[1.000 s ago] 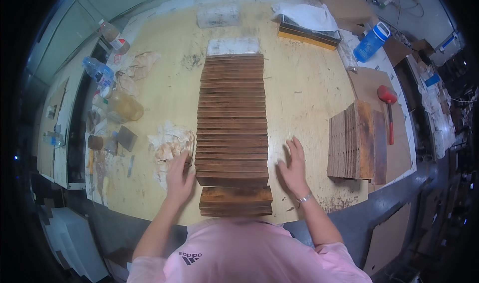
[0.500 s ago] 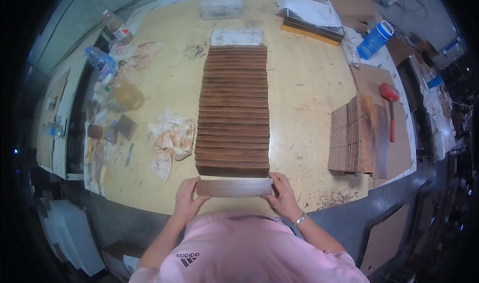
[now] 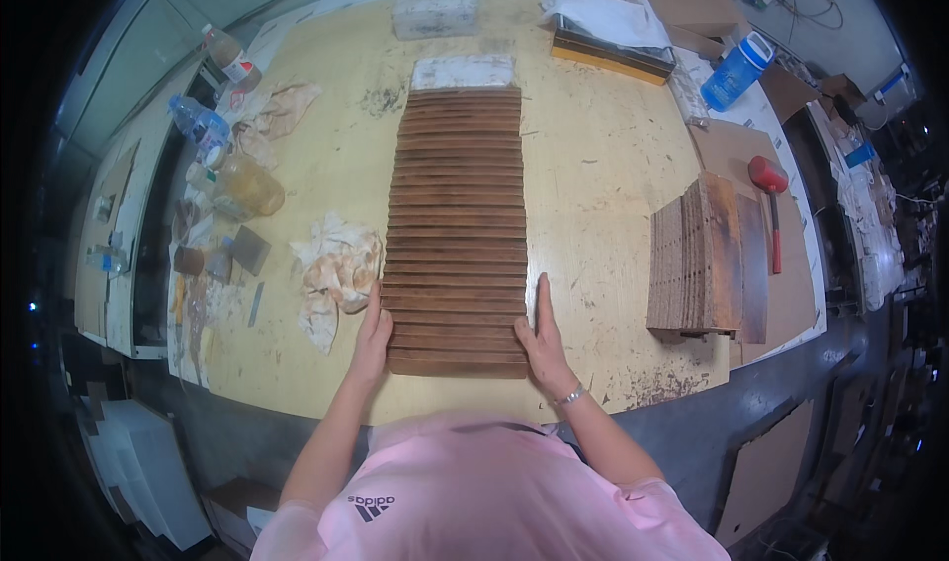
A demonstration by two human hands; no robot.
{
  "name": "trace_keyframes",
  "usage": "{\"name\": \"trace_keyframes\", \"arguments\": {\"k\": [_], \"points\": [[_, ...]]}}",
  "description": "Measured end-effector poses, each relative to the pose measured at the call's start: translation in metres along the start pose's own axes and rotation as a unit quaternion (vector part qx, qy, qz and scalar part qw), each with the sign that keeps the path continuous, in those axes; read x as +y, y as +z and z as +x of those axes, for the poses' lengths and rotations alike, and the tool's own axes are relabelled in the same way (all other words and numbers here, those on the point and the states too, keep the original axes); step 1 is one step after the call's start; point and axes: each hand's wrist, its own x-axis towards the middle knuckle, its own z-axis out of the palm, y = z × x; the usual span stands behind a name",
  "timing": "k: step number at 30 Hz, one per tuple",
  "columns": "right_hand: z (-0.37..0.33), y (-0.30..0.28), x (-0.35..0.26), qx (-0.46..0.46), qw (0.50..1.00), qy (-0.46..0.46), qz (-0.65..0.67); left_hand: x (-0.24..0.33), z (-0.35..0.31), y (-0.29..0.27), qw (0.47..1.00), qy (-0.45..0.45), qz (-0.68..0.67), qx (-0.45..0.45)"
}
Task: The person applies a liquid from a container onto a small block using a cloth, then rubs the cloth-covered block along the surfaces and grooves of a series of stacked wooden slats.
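A long row of brown wooden strips [image 3: 455,250] lies overlapping down the middle of the table, from near my body to a white wrapped block [image 3: 463,72] at its far end. My left hand [image 3: 373,334] rests along the left side of the near strips, fingers stretched forward. On the opposite side my right hand [image 3: 543,340] is open, its thumb against the strips' ends and its fingers held apart from them. Neither hand is wrapped round a single strip. Just left of the row lies a crumpled, stained cloth [image 3: 341,264].
A stack of boards [image 3: 697,259] stands at the right on cardboard, beside a red mallet [image 3: 769,177]. Several bottles [image 3: 252,185] line the left edge. A blue bottle [image 3: 736,75] and a box with white cloth [image 3: 613,42] are at the far right. A scraper [image 3: 251,250] lies left.
The separate strip held at the near end now lies against the row. Both hands have let go of its ends and moved forward along the row's sides.
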Motion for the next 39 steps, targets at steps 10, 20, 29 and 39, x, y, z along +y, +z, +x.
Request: {"name": "trace_keyframes", "arguments": {"k": [10, 20, 29, 39], "points": [[0.012, 0.004, 0.001, -0.036, 0.999, 0.013, 0.002, 0.023, 0.013, 0.008, 0.996, -0.023, -0.083, -0.014], [0.005, -0.003, -0.029, 0.030, 0.971, -0.049, -0.233, 0.035, 0.036, -0.047, 0.884, 0.195, 0.394, 0.158], [0.130, 0.029, -0.081, -0.047, 0.841, -0.190, -0.504, 0.020, 0.090, -0.082, 0.872, 0.208, 0.389, 0.213], [0.202, 0.059, -0.068, -0.042, 0.796, -0.160, -0.582, 0.021, 0.098, -0.058, 0.873, 0.187, 0.405, 0.198]]}}
